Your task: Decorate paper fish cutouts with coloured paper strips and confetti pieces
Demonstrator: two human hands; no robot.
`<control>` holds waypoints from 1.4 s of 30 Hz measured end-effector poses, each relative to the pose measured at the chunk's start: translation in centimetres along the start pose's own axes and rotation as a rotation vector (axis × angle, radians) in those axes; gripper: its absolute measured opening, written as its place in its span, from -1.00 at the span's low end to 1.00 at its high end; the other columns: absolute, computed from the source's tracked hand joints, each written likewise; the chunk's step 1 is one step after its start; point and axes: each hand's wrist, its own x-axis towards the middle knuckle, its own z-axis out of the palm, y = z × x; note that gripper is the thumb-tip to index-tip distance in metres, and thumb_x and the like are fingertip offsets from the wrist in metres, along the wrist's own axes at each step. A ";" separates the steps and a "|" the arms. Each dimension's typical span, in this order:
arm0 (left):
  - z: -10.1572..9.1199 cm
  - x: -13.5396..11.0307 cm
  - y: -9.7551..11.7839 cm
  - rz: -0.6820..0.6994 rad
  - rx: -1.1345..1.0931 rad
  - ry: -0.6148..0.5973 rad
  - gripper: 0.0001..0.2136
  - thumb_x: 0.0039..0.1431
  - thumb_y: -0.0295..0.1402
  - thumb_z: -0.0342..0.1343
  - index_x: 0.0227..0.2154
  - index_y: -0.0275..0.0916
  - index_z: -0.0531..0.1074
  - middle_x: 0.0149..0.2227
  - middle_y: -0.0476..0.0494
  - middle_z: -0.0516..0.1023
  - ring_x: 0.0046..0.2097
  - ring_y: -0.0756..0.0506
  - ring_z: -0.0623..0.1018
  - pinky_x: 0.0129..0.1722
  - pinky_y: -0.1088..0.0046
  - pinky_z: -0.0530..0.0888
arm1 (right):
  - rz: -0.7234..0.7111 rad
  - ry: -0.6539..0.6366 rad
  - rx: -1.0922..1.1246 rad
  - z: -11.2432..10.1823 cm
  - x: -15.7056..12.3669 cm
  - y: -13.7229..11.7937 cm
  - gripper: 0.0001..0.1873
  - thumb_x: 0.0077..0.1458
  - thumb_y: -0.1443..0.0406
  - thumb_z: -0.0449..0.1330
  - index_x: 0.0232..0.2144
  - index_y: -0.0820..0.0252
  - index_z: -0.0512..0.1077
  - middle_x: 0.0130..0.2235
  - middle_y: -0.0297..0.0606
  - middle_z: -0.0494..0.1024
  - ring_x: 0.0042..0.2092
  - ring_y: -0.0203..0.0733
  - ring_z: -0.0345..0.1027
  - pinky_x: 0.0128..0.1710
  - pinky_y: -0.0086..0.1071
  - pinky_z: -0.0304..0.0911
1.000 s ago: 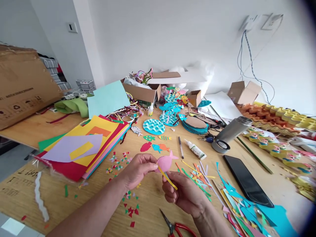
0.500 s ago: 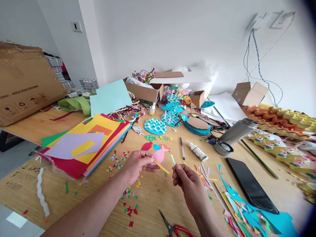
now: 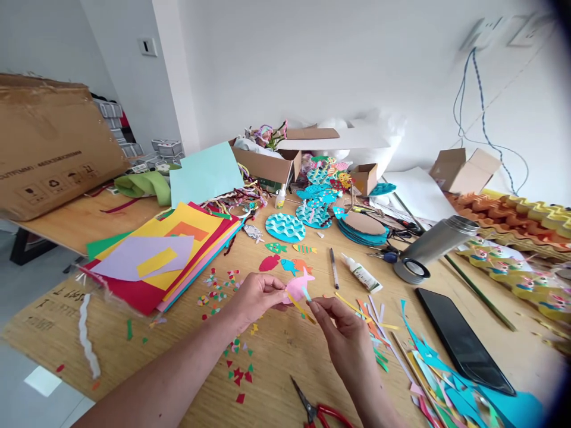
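Observation:
My left hand (image 3: 261, 296) pinches a pink paper fish (image 3: 298, 288) by its left side, tail pointing up. A narrow yellow paper strip (image 3: 301, 308) slants across the fish's lower edge and sticks out past it. Between thumb and fingers, my right hand (image 3: 341, 324) holds a pale blue paper strip (image 3: 306, 293), its tip overlapping the pink fish; whether it touches cannot be made out. Behind the hands lie a red paper fish (image 3: 269, 263), a blue paper fish (image 3: 289, 266), an orange one (image 3: 304, 266), and green (image 3: 275, 248) and striped (image 3: 305, 249) fish.
Red-handled scissors (image 3: 316, 410) lie near the front edge. To the right are a glue bottle (image 3: 360, 273), a pen (image 3: 334, 268), a black phone (image 3: 464, 339), a metal flask (image 3: 439, 241) and paper scraps (image 3: 459, 386). Coloured sheets (image 3: 151, 261) are stacked left; confetti bits (image 3: 238, 374) lie in front.
My right hand has brought the pale blue strip leftward onto the pink fish, from a short gap away. My left hand still holds the fish. The whole view has shifted slightly.

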 end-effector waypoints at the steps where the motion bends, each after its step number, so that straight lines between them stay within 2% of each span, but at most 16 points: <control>1: 0.0 0.0 0.0 -0.002 0.005 -0.002 -0.77 -0.17 -0.26 0.29 -0.49 -0.36 0.54 -0.42 -0.21 0.60 -0.33 -0.15 0.58 -0.24 0.31 0.50 | -0.002 0.002 -0.001 0.0 0.0 -0.1 -0.73 0.06 0.08 0.19 -0.45 0.14 0.52 -0.42 -0.22 0.51 -0.32 -0.11 0.28 -0.27 -0.31 0.12; 7: -0.1 0.2 -0.2 -0.021 0.023 0.006 -0.76 -0.15 -0.26 0.29 -0.46 -0.36 0.57 -0.43 -0.21 0.61 -0.37 -0.12 0.58 -0.27 0.33 0.50 | 0.040 0.006 0.000 0.1 0.0 -0.1 -0.73 0.03 0.08 0.22 -0.47 0.16 0.46 -0.46 -0.27 0.47 -0.37 -0.16 0.26 -0.33 -0.34 0.13; 15: 0.0 0.0 -0.2 -0.027 0.015 -0.020 -0.82 -0.12 -0.30 0.26 -0.51 -0.35 0.56 -0.44 -0.18 0.60 -0.37 -0.10 0.57 -0.29 0.37 0.49 | 0.063 -0.086 0.142 0.2 0.2 0.6 -0.67 -0.01 0.03 0.24 -0.49 0.19 0.43 -0.44 -0.26 0.45 -0.35 -0.18 0.26 -0.34 -0.37 0.14; 20: 0.1 -0.2 -0.1 -0.047 0.015 -0.042 -0.82 -0.13 -0.28 0.27 -0.52 -0.33 0.57 -0.46 -0.16 0.60 -0.38 -0.11 0.56 -0.32 0.39 0.48 | 0.090 -0.165 0.205 0.2 0.2 0.4 -0.68 0.00 0.05 0.25 -0.47 0.20 0.47 -0.34 -0.18 0.53 -0.27 -0.12 0.32 -0.26 -0.33 0.18; 24: 0.0 -0.2 -0.2 -0.057 0.018 -0.054 -0.83 -0.16 -0.30 0.28 -0.53 -0.32 0.57 -0.48 -0.14 0.60 -0.38 -0.11 0.56 -0.32 0.40 0.47 | 0.136 -0.179 0.196 0.2 0.1 0.2 -0.69 -0.04 0.05 0.28 -0.48 0.20 0.50 -0.36 -0.19 0.56 -0.29 -0.11 0.35 -0.31 -0.35 0.16; 28: 0.0 -0.1 -0.4 -0.072 0.015 -0.060 -0.84 -0.17 -0.31 0.28 -0.51 -0.32 0.58 -0.46 -0.15 0.61 -0.37 -0.12 0.57 -0.31 0.40 0.47 | 0.122 -0.175 0.210 0.2 0.1 0.1 -0.71 -0.06 0.08 0.30 -0.50 0.21 0.49 -0.33 -0.17 0.56 -0.29 -0.12 0.34 -0.33 -0.36 0.14; 35: -0.1 0.0 -0.7 -0.074 0.027 -0.106 -0.82 -0.14 -0.30 0.26 -0.49 -0.32 0.58 -0.46 -0.14 0.61 -0.37 -0.12 0.58 -0.29 0.38 0.48 | 0.126 -0.202 0.167 0.0 0.0 -0.1 -0.71 -0.05 0.08 0.29 -0.52 0.19 0.45 -0.51 -0.29 0.43 -0.33 -0.14 0.29 -0.38 -0.38 0.10; 42: -0.2 0.0 -0.6 -0.080 0.044 -0.097 -0.85 -0.15 -0.32 0.23 -0.51 -0.31 0.58 -0.49 -0.14 0.60 -0.39 -0.12 0.57 -0.34 0.40 0.48 | 0.130 -0.249 0.187 -0.1 0.2 0.4 -0.72 -0.02 0.10 0.26 -0.51 0.22 0.45 -0.45 -0.28 0.47 -0.40 -0.24 0.21 -0.42 -0.41 0.04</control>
